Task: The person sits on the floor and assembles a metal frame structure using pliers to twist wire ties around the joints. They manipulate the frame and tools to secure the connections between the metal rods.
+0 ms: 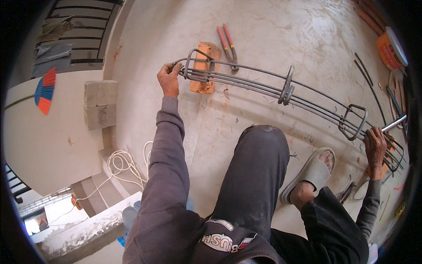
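A person in dark clothes is holding a long steel rod frame [285,94], which is stretching from the upper middle of the frame down to the right edge. The left hand [169,80] is pinching rod ends at upper left; the right hand [375,147] is closing around rods at far right (whether it is also gripping the silver bar [394,123] beside it, I cannot tell). For steady handling, both hands should be bearing evenly and the fingers should be avoiding the sharp tips, while each end is resting squarely over its orange brick, one at upper middle [201,86], one at right [390,152]. The frame is looking dull grey and slender, its thin rods running side by side and bowing in this wide view. Bent loops [289,79] are bunching near its middle, while others are standing apart towards the ends.
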`<state>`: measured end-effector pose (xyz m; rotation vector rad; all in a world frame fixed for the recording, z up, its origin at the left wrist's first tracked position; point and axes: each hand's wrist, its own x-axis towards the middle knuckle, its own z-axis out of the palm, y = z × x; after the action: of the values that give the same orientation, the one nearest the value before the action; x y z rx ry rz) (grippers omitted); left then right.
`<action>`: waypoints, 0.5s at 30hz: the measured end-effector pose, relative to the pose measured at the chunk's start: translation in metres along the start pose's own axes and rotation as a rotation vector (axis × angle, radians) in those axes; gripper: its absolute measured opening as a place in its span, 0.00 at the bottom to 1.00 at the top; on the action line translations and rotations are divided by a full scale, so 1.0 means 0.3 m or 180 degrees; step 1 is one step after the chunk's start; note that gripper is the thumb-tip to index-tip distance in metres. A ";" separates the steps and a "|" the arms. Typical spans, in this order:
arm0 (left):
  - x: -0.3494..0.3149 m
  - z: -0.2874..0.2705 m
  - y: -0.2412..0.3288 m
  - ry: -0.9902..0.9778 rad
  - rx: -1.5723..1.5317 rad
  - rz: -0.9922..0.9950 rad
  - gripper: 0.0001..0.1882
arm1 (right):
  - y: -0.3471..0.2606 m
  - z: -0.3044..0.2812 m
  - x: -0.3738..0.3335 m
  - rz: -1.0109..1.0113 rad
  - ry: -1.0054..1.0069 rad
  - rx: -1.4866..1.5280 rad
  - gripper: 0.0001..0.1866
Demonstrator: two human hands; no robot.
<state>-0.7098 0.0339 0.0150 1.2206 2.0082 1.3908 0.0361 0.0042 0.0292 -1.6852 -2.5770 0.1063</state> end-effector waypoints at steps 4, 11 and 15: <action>0.039 0.014 0.008 0.0057 0.0429 0.0015 0.13 | 0.005 0.004 -0.016 0.0217 0.0197 -0.0052 0.13; 0.067 0.000 -0.069 0.0405 0.1125 0.0488 0.20 | -0.008 0.023 0.100 0.0440 -0.0086 0.0540 0.18; 0.052 0.039 -0.077 0.0779 0.1325 0.0581 0.25 | 0.034 0.055 0.154 0.0607 -0.0723 0.1432 0.08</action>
<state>-0.7194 0.0506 -0.0083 1.4998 2.5024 1.2938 0.0256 0.0502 0.0123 -1.8086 -2.2793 0.8605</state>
